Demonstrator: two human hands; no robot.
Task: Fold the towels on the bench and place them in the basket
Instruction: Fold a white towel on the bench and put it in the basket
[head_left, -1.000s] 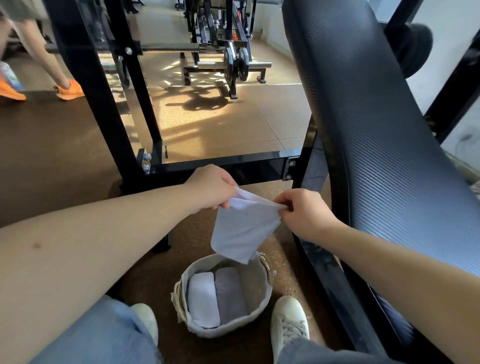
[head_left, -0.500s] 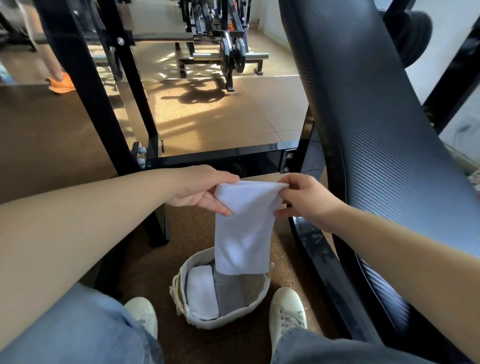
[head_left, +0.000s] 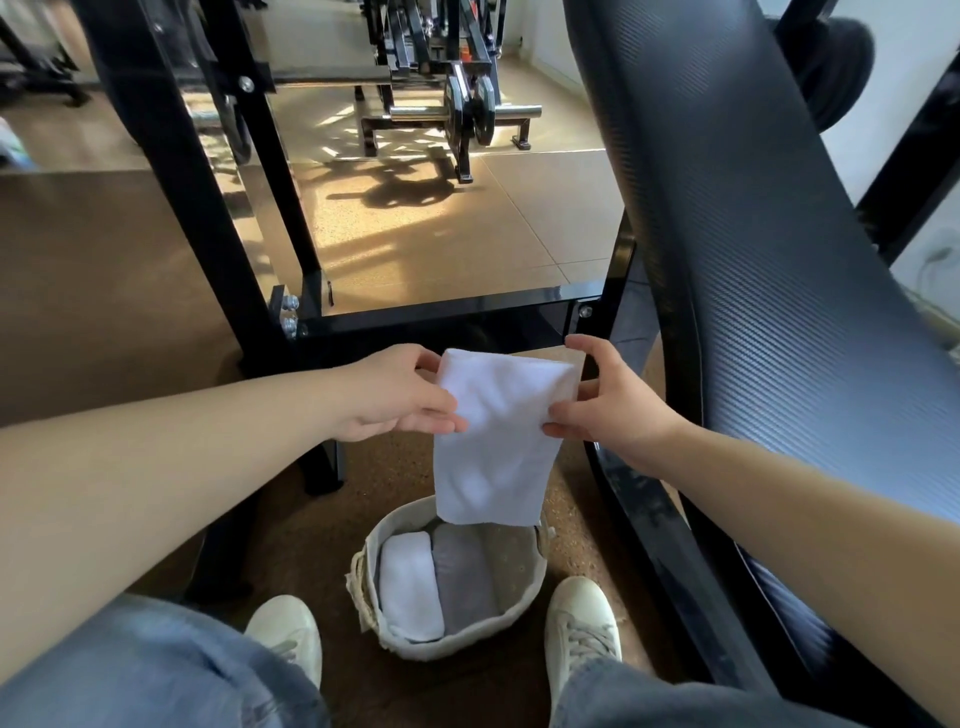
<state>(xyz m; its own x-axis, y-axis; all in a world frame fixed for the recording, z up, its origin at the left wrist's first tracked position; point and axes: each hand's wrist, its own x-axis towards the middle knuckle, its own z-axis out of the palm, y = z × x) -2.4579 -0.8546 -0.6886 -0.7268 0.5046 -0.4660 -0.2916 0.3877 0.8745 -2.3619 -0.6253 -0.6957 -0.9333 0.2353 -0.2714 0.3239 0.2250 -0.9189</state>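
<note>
as the left hand (head_left: 395, 396) pinches its left edge and the right hand (head_left: 609, 411) pinches its right edge, the white towel (head_left: 497, 441) hangs in a folded strip just above the basket (head_left: 467, 644) on the floor. inside it lie a rolled white towel (head_left: 410, 587) and a grey towel (head_left: 465, 577), side by side.

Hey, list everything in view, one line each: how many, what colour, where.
hanging towel: one, white, above the basket
basket: one, cream, floor between the shoes
folded white towel: one, white, in basket, left
folded grey towel: one, grey, in basket, beside it
bench pad: one, black, right
frame: one, black, ahead
barbell: one, silver with black plates, far back
shoes: two, white, flanking the basket
left hand and right hand: pinching the hanging towel's sides
</note>
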